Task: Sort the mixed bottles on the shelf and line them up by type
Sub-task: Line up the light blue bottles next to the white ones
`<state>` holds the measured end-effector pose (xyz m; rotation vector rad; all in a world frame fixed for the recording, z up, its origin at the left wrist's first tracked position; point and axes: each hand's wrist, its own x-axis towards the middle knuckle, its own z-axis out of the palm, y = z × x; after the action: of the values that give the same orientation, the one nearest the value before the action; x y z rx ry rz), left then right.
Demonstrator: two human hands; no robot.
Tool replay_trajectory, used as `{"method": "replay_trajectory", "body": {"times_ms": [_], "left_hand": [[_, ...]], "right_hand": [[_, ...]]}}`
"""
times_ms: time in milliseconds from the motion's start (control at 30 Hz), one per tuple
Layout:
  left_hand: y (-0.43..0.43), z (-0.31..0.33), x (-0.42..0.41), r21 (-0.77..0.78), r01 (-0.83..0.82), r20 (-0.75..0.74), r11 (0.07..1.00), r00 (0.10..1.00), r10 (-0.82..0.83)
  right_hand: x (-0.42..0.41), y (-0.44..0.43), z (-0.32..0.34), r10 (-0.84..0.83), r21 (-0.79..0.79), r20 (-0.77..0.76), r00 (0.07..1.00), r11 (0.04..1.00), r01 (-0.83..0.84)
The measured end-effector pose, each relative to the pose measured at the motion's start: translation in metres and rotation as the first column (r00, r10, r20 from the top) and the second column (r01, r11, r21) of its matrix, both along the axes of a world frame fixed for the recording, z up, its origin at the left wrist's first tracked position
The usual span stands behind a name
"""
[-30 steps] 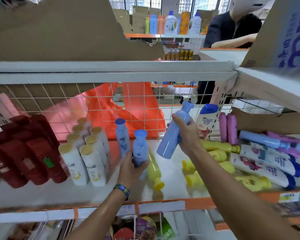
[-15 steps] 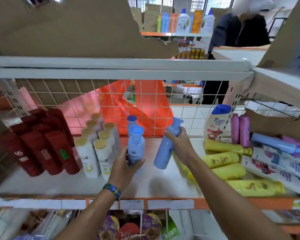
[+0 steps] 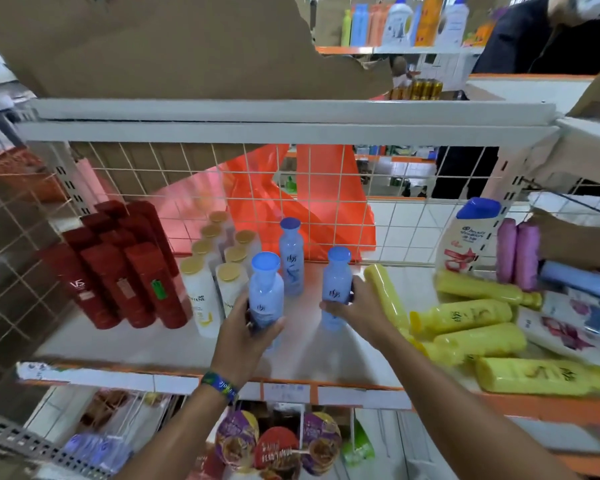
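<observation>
blue bottles [image 3: 266, 296] upright, caps [image 3: 266, 263] up, two gripped

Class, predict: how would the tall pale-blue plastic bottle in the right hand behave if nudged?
Gripped by the right hand, the tall pale-blue plastic bottle is slim and upright, so it probably tips easily. Its smooth sides may slip.

Bare arms, one wristband [image 3: 219, 386].
Woven band at the left wrist, blue and green, pale lettering too blurred to read. Left hand [image 3: 246, 327] and right hand [image 3: 359, 306] bare.
</observation>
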<state>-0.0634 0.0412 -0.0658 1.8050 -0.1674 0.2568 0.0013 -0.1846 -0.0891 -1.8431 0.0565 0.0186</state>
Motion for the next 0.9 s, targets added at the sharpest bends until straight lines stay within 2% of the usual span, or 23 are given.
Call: {"method": "replay_trajectory", "body": {"times_ms": [300, 667, 900], "left_hand": [[0.002, -0.005, -0.003, 0.046, 0.008, -0.002, 0.999, 1.0, -0.008], [0.007, 0.001, -0.008, 0.057, 0.011, -0.004, 0.998, 1.0, -0.011], [0.01, 0.0, -0.009, 0.081, -0.014, -0.007, 0.997, 1.0, 0.015]], "right_hand": [[-0.016, 0.003, -0.021, -0.077, -0.078, 0.061, 0.995, 0.994, 0.081], [0.004, 0.037, -0.017, -0.071, -0.157, 0.069, 0.995, 0.984, 0.081], [0.017, 0.056, -0.017, -0.06, -0.17, 0.024, 0.998, 0.983, 0.064]]}}
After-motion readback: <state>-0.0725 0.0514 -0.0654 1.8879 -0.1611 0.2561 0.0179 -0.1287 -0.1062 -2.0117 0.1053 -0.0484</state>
